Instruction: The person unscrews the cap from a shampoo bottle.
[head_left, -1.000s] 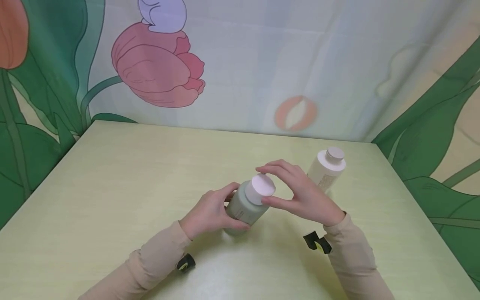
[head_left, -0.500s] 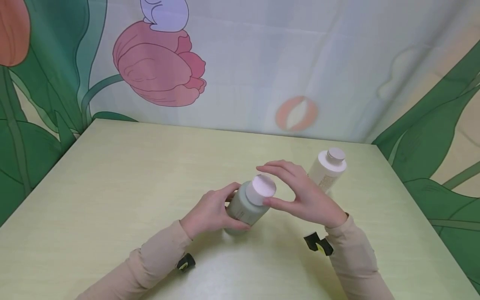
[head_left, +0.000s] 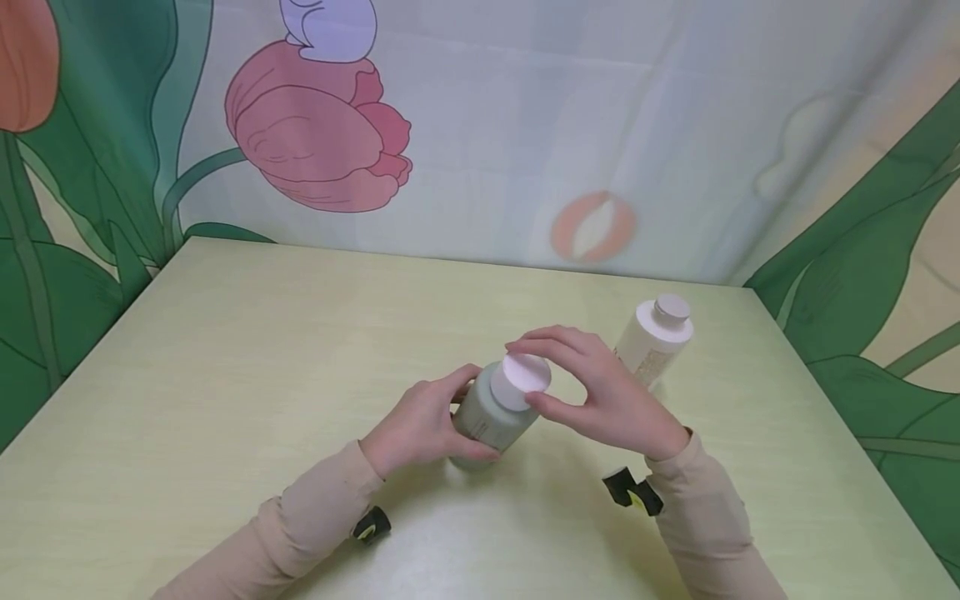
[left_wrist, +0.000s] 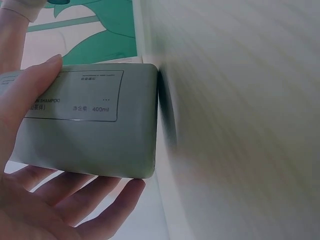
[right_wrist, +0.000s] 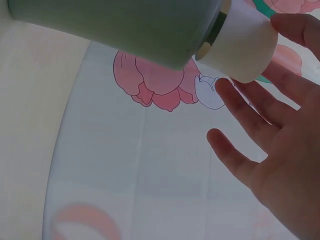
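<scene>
A grey-green shampoo bottle with a white cap stands near the middle of the table. My left hand grips its body, thumb on the near side and fingers round the far side. The left wrist view shows the label, which reads shampoo and 400ml, and the bottle's base close to the tabletop. With thumb and index finger, my right hand pinches the cap. In the right wrist view, its other fingers spread out below the cap, and a narrow band shows between cap and bottle shoulder.
A white bottle with a pale cap stands behind my right hand, partly hidden by it. The pale table ends at a curtain printed with tulips. Black wrist mounts hang at both sleeves.
My right index finger has come down onto the cap, and the right hand has shifted slightly left. The left hand and the shampoo bottle have stayed in place.
</scene>
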